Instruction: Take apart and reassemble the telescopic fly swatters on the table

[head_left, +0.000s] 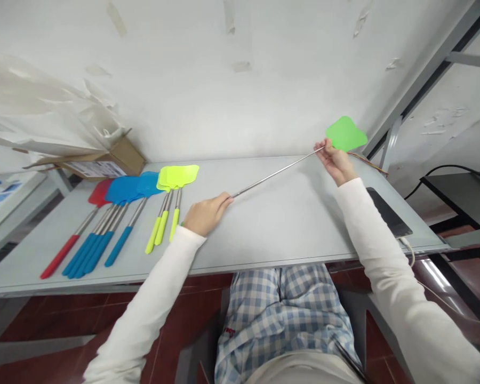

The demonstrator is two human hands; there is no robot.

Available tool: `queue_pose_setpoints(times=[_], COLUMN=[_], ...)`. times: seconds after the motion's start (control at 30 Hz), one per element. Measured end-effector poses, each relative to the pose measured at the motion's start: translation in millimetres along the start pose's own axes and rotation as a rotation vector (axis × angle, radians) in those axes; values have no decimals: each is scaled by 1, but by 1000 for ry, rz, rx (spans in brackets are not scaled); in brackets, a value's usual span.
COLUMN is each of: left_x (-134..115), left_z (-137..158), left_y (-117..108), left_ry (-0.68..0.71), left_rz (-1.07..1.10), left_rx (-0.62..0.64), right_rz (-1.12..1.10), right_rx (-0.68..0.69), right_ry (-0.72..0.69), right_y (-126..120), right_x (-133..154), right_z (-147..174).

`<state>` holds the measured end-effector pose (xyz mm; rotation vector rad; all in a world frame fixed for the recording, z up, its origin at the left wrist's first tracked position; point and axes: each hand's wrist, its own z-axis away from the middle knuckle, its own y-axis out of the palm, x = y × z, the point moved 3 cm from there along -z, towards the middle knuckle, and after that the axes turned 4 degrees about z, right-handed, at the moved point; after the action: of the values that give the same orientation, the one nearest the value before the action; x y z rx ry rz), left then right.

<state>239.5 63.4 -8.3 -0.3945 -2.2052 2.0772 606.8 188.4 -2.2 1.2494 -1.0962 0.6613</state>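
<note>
A green fly swatter (346, 134) is stretched between my two hands above the table, its thin metal rod (278, 173) drawn out long and slanting up to the right. My left hand (208, 214) is wrapped round the handle end, which it hides. Close to the green head, my right hand (336, 161) pinches the top of the rod. To the left lie more swatters on the table: a red one (60, 256), several blue ones (100, 245) and three yellow ones (164, 224), handles toward me.
The grey table (264, 240) stands against a white wall. An opened cardboard box (124, 154) sits at its back left. At the right edge lies a dark phone or tablet (388, 213) with a white cable (408, 250). A metal frame (420, 80) rises behind on the right.
</note>
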Motion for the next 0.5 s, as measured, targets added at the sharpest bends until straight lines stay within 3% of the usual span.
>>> queue_pose_setpoints(times=[0.2, 0.5], left_x=[29, 42], left_z=[28, 34], left_y=[1, -4], left_ry=[3, -12], left_rz=[29, 84], left_rx=[23, 53], right_rz=[0, 35], right_rx=[-98, -32], right_ry=[-14, 4], right_y=[-46, -31], right_x=[27, 37], right_z=[-22, -4])
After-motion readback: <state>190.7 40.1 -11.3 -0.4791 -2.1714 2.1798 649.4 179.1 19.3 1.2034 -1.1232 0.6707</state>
